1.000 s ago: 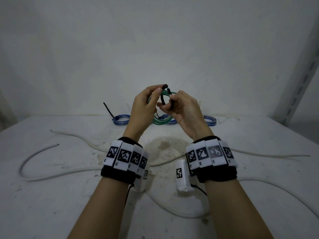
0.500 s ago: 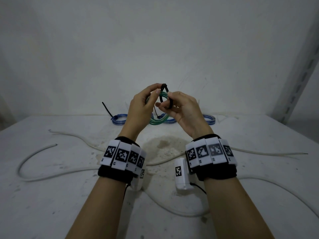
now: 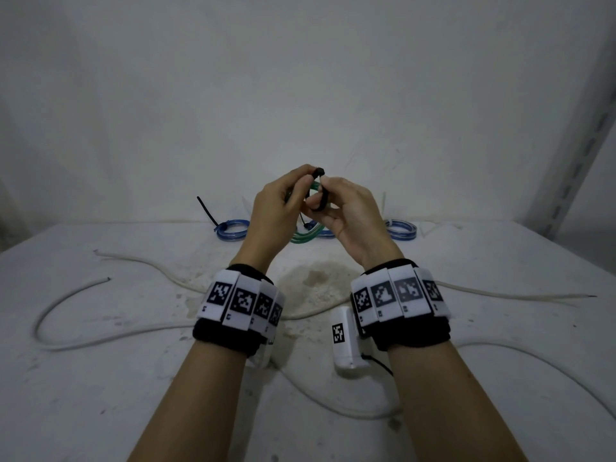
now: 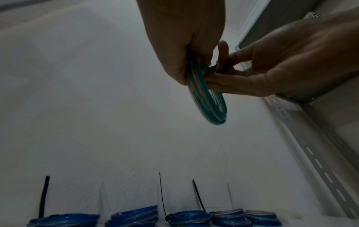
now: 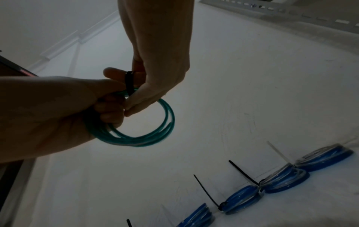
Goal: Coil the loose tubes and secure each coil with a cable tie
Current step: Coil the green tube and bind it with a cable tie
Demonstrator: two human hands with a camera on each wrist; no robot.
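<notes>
You held a small green tube coil (image 5: 136, 138) up in the air above the white table (image 3: 100, 395), level with the far wall, both hands raised in front of you. Your left hand (image 3: 273, 215) had its fingers curled round one side of the coil, pinching the loops together. Your right hand (image 3: 346, 215) pinched a black cable tie (image 5: 128, 81) that was looped around the bundled strands at the top of the coil, thumb and forefinger closed on it.

The coil looked light and springy: thin, smooth plastic tubing whose loops lay slightly apart at the bottom, so it likely wanted to spring open if you let go. The best hold was probably right beside the tie, where the strands were gathered. The tie itself looked stiff and narrow, likely slippery to pinch, so its tail would need a firm grip to pull through.

Behind the hands, a row of blue coils (image 4: 190, 218) lay at the wall, each with a tie tail sticking up. Long white tubes (image 3: 83, 341) lay loose across the table near your forearms, not yet coiled.
</notes>
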